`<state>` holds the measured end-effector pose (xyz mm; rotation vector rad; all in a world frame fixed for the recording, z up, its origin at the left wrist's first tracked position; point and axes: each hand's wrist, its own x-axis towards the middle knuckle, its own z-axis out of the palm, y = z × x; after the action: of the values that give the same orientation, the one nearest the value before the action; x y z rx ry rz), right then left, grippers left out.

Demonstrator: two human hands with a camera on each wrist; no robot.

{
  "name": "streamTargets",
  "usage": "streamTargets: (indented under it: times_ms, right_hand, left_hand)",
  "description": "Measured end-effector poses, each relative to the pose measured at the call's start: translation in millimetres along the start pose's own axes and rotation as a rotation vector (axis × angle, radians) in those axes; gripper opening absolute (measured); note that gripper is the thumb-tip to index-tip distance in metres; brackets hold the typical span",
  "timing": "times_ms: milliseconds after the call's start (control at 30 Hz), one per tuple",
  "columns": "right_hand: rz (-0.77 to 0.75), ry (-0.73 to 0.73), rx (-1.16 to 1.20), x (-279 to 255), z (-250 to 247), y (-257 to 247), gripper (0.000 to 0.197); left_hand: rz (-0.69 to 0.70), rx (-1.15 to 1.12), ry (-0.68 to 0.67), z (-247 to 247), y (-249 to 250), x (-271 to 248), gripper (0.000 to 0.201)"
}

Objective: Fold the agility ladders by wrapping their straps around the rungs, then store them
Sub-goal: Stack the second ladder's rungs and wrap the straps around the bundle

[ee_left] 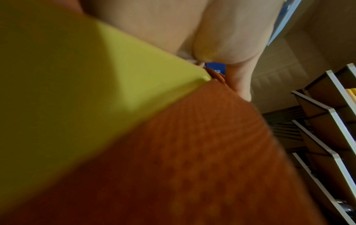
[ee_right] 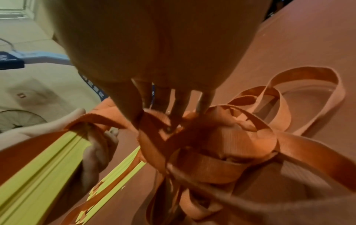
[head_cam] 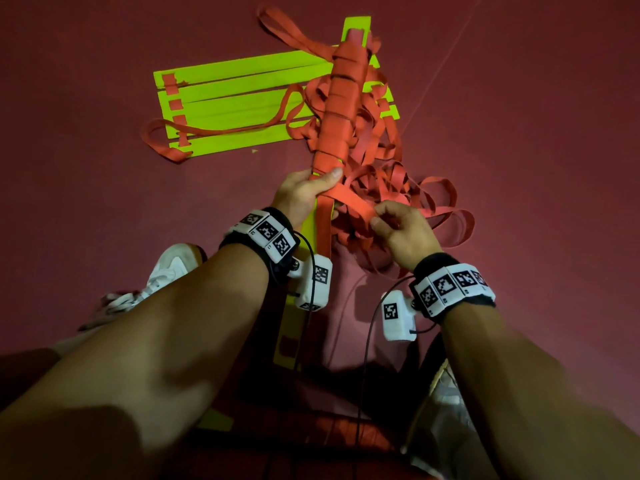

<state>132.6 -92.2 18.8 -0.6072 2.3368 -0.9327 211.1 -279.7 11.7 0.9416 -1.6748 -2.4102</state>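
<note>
Forearms near, my left hand (head_cam: 304, 195) curls round the stacked rungs (head_cam: 341, 109) mid-floor, thumb pinning the last wrap, right hand (head_cam: 398, 230) pinching the strap (head_cam: 349, 199) just right of it; I'd keep tension, lay turns flat and feed slack from the tangle (head_cam: 398, 188).

White sneaker (head_cam: 166, 268) on the dark red floor (head_cam: 519, 133); shelving unit (ee_left: 331, 121); fan (ee_right: 19, 120).

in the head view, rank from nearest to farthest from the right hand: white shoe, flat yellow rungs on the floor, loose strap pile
1. loose strap pile: touching the right hand, just beyond it.
2. white shoe: far left, near the knee.
3. flat yellow rungs: farthest, upper left on the floor.
</note>
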Motion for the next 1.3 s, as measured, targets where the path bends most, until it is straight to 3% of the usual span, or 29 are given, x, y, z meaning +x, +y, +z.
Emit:
streamTargets:
  times_ms: [167, 300, 467, 600, 767, 867, 967, 1100, 1200, 1300]
  right_hand:
    - [-0.013, 0.080, 0.069, 1, -3, -14, 0.018]
    - [-0.035, 0.151, 0.064, 4, -3, -12, 0.027]
    - [-0.138, 0.098, 0.121, -1, -5, -10, 0.038]
    - [-0.146, 0.086, 0.152, 3, -3, -7, 0.034]
    - [-0.102, 0.051, 0.129, 4, -7, -4, 0.035]
    - [-0.109, 0.019, 0.140, 6, -10, -4, 0.025]
    - [-0.124, -0.001, 0.146, 5, -12, 1, 0.010]
    - [-0.117, -0.037, 0.196, 4, -15, -1, 0.026]
    - [-0.044, -0.084, 0.366, 2, -13, -10, 0.013]
    - [-0.003, -0.075, 0.375, 5, -12, -10, 0.032]
  left_hand:
    - [-0.002, -0.045, 0.038, -3, -10, 5, 0.030]
    - [-0.030, -0.154, 0.022, 4, -16, 3, 0.056]
    - [-0.069, -0.250, 0.014, 12, -9, 3, 0.059]
    - [-0.023, -0.125, -0.056, 16, -12, 2, 0.052]
    - [-0.008, -0.124, 0.046, 19, -16, 7, 0.045]
    - [-0.002, -0.058, 0.098, 16, -19, 12, 0.064]
    - [0.027, -0.033, 0.104, 14, -21, 15, 0.063]
    - [0.048, -0.036, 0.082, 13, -26, 16, 0.062]
    - [0.053, -0.040, 0.053, 14, -26, 14, 0.070]
    - [0.062, -0.095, 0.017, 16, -26, 12, 0.078]
